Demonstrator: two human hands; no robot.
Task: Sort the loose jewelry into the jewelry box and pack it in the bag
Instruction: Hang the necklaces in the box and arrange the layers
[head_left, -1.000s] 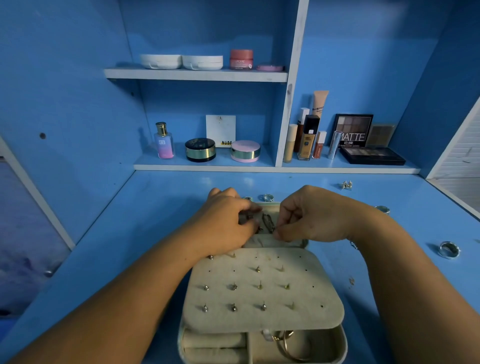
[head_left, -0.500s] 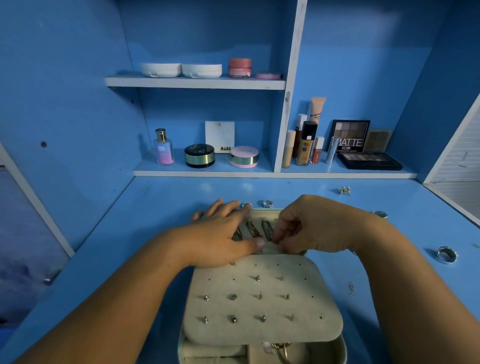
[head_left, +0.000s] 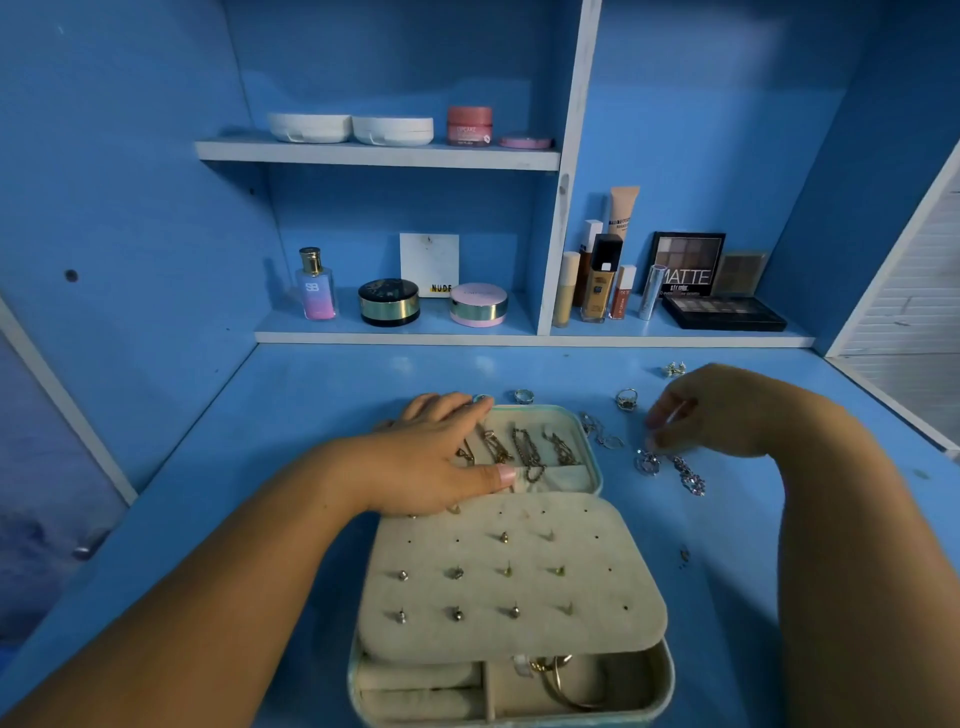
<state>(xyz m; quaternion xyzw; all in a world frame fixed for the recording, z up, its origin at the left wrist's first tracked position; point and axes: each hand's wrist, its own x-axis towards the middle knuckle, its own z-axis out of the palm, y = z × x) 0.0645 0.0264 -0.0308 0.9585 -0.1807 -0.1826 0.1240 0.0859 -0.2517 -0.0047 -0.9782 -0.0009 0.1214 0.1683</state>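
My left hand (head_left: 441, 457) flat on open lid of cream velvet-lined jewelry box (head_left: 613, 540), fingers straight, thumb pressing lid pocket edge, beside gold chains (head_left: 524, 452) hung in lid. My right hand (head_left: 717, 410) right of box over blue desk (head_left: 260, 441), fingers curled down, tips at silver pendant chain (head_left: 647, 462); cannot tell if pinching it. Small stud earrings (head_left: 457, 572) pinned in flap panel. Silver rings (head_left: 523, 396) loose on desk, just beyond box's far edge.
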